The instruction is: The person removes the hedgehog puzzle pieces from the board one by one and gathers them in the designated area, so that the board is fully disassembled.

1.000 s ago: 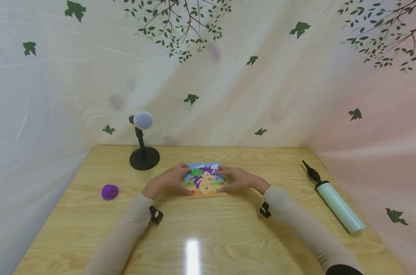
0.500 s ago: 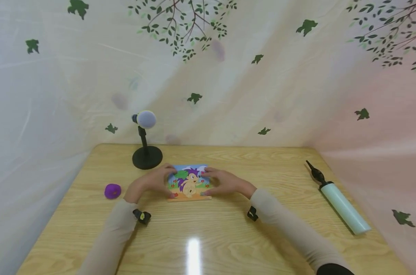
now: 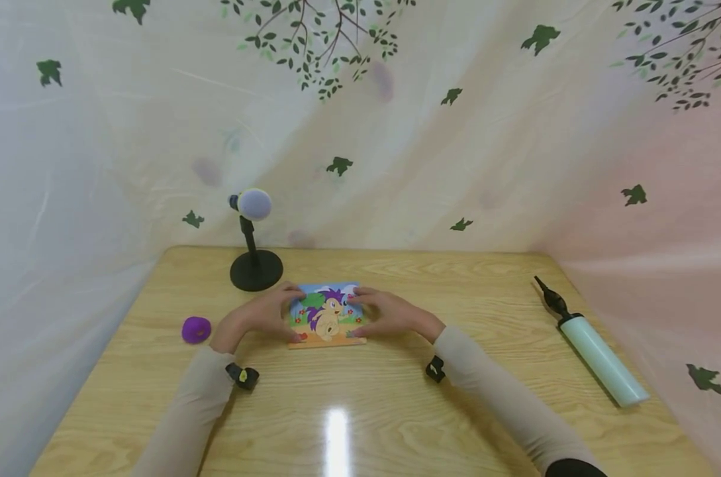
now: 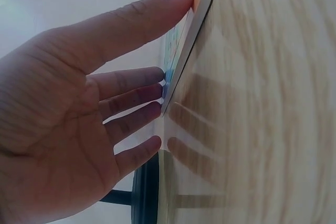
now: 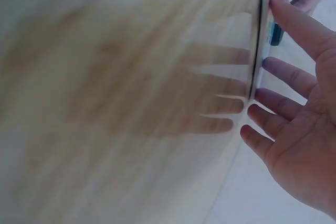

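A thin picture board (image 3: 329,326) with a cartoon purple-haired hedgehog lies flat on the wooden table. My left hand (image 3: 267,313) touches its left side, with the thumb near the front corner and the fingertips at the back. On the opposite side my right hand (image 3: 390,315) rests thumb and fingertips on the board's right part. The left wrist view shows the left thumb (image 4: 131,24) on the board's face and the other fingers fairly straight. In the right wrist view, the right fingers (image 5: 283,103) are extended and spread, some tips at the board's edge.
A black round-based stand (image 3: 256,270) with a pale round head stands behind the left hand. A purple lump-like thing (image 3: 196,329) lies at the left. At the right is a pale teal hand pump (image 3: 601,358) with a black nozzle. A printed cloth (image 3: 396,165) hangs behind the table.
Both hands have slid the board to the left along the table, mostly in the first half second. Since then, hands and board have hardly moved.
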{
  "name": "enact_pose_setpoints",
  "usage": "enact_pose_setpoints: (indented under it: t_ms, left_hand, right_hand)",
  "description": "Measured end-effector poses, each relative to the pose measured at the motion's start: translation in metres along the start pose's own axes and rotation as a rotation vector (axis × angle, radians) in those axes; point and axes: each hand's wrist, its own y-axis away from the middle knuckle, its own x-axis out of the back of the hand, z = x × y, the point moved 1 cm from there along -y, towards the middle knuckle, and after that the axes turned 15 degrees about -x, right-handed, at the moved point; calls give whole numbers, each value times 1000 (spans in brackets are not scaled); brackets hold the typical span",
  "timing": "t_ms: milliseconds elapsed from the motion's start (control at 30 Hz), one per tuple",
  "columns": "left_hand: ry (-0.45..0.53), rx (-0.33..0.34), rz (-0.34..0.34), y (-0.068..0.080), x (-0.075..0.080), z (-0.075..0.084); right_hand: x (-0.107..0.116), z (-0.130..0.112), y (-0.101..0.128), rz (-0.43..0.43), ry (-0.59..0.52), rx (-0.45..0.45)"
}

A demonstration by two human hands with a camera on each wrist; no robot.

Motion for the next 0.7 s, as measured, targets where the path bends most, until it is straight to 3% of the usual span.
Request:
enact_pose_setpoints:
  t_ms: [233,333,467,700]
  left_hand:
    - [12,19,-9,1,3,-1]
    - [8,24,-13,0,3,-2]
    - [15,34,-18,-2,2,-1]
    - [4,33,-18,0,1,0]
  right_hand:
    - [11,-11,-17,64,91,44]
    - [17,-16,-27,65,64,46]
    - [23,-20,-37,37,-8,-17]
    - [24,-26,-50,32,-22,-54]
